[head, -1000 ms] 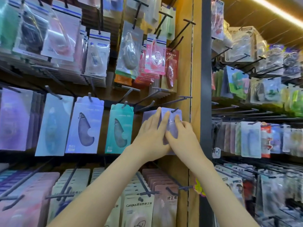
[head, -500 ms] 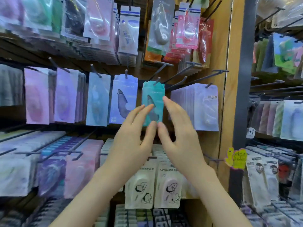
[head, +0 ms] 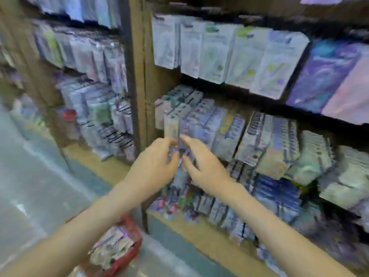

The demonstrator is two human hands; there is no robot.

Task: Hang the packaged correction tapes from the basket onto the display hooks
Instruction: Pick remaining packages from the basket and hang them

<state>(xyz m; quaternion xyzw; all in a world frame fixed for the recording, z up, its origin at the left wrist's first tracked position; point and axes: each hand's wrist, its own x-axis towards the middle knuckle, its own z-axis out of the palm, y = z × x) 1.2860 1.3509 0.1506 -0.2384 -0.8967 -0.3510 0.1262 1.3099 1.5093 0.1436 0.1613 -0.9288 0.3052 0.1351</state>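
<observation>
Hovering close together before the rack, the left hand (head: 153, 162) and the right hand (head: 205, 166) were almost fingertip to fingertip. Between them sat a purple smear that the motion blur made unreadable: it may have been a pack, or only the stock hanging behind. The right hand's fingers lay spread and slack, grasping nothing that showed. The left hand's fingers were curled inward, and whether they pinched anything I cannot tell.

The packaged correction tapes (head: 111, 248) waiting to be hung lay heaped in the red basket (head: 134, 249), low and to the left of the left hand, beneath that forearm, down on the floor (head: 30, 176). Beyond the fingertips of both hands ran rows of hung packs (head: 201, 120). Just left of the left hand stood the wooden upright (head: 137, 96) of the rack. The display hooks themselves were too blurred to pick out.

By my reading, the step in hand was the turn between one hanging and the next, with nothing clearly carried and the basket not emptied. The next move probably called for a hand to drop down-left to the basket, pinch one pack by its header, find a hook carrying matching stock, and thread the punched hole over its tip.
</observation>
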